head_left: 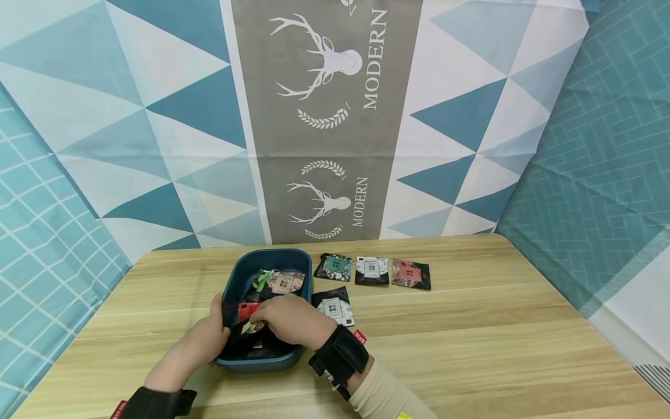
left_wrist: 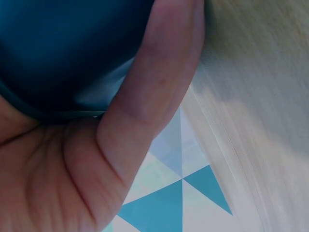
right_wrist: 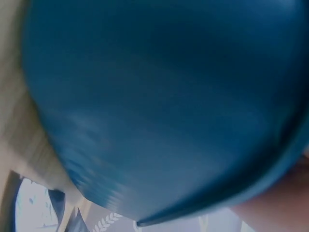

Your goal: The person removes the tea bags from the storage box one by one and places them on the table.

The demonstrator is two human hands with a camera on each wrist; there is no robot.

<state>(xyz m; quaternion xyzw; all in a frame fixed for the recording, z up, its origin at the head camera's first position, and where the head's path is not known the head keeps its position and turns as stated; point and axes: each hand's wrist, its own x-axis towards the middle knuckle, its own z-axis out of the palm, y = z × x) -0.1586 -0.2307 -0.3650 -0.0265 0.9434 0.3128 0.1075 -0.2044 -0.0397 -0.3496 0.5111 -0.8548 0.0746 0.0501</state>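
Note:
A dark blue plastic bin with several small packets in it stands on the table. My left hand grips its left wall near the front; in the left wrist view the thumb lies along the outside. Over the right rim reaches my right hand, fingers bent down inside. Its fingertips are right at a dark packet with a pale green label, beside a red packet; I cannot tell whether they pinch it. The bin's outer wall fills the right wrist view and hides those fingertips.
Behind and right of the bin, a green-labelled packet, a black-and-white packet and a red-and-black packet lie in a row. Another black-and-white packet lies close beside the bin. A patterned cloth hangs behind the table.

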